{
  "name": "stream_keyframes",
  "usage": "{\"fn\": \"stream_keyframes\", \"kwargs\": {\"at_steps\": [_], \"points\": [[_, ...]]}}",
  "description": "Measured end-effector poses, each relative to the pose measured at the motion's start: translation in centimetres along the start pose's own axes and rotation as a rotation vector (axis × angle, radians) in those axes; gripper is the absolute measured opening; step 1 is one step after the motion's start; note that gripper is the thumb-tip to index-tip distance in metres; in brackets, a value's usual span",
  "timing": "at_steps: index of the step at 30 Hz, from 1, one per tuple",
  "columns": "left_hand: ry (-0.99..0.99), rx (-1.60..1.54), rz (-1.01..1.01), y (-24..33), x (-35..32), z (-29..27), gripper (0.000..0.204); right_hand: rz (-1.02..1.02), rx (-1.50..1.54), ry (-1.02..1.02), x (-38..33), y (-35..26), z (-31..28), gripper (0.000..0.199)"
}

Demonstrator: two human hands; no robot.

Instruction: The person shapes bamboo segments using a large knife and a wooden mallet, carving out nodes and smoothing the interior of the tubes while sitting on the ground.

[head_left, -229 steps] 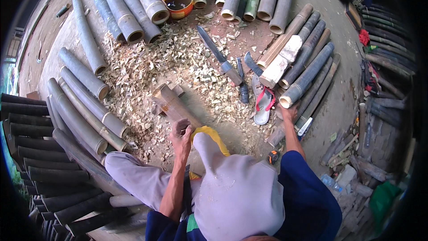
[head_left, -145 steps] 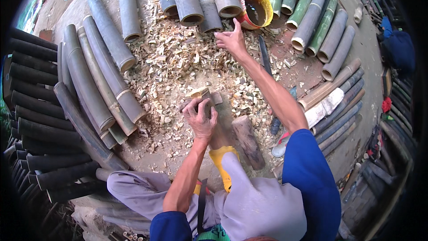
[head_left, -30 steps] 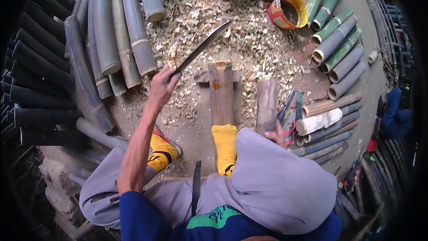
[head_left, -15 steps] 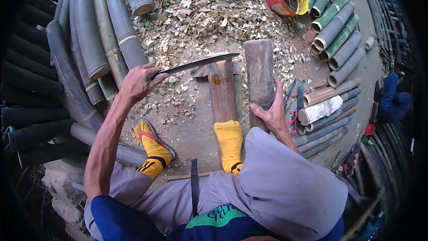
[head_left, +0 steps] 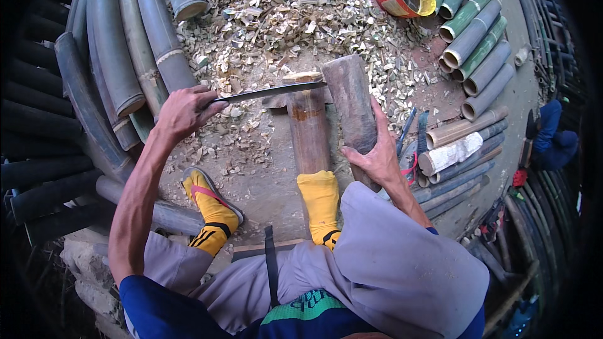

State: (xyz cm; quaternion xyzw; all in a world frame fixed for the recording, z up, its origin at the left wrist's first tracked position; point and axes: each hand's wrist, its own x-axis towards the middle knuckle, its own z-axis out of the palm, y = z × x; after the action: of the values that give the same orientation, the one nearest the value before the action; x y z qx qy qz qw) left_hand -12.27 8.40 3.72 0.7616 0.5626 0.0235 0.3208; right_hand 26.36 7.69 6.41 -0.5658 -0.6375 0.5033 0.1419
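Left hand (head_left: 182, 112) clamped on a machete (head_left: 271, 92), handle hidden in the fist, blade lying across 1 bamboo billet (head_left: 308, 127). Right hand (head_left: 377, 154) grips a thicker log (head_left: 352, 110) just beside it; the billet's near end is covered by a yellow sock (head_left: 320, 198).

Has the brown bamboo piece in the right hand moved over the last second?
Yes. The brown bamboo piece was lying to the right of the wooden block under the foot; now the right hand has brought it up against the block, by the blade.
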Motion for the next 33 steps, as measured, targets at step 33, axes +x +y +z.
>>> {"fn": "stream_keyframes", "kwargs": {"at_steps": [33], "points": [[-0.151, -0.037, -0.11, -1.4, 0.7, 1.1, 0.049, -0.51, -0.101, -0.117, 9.5, -14.4, -7.7, 0.085]]}}
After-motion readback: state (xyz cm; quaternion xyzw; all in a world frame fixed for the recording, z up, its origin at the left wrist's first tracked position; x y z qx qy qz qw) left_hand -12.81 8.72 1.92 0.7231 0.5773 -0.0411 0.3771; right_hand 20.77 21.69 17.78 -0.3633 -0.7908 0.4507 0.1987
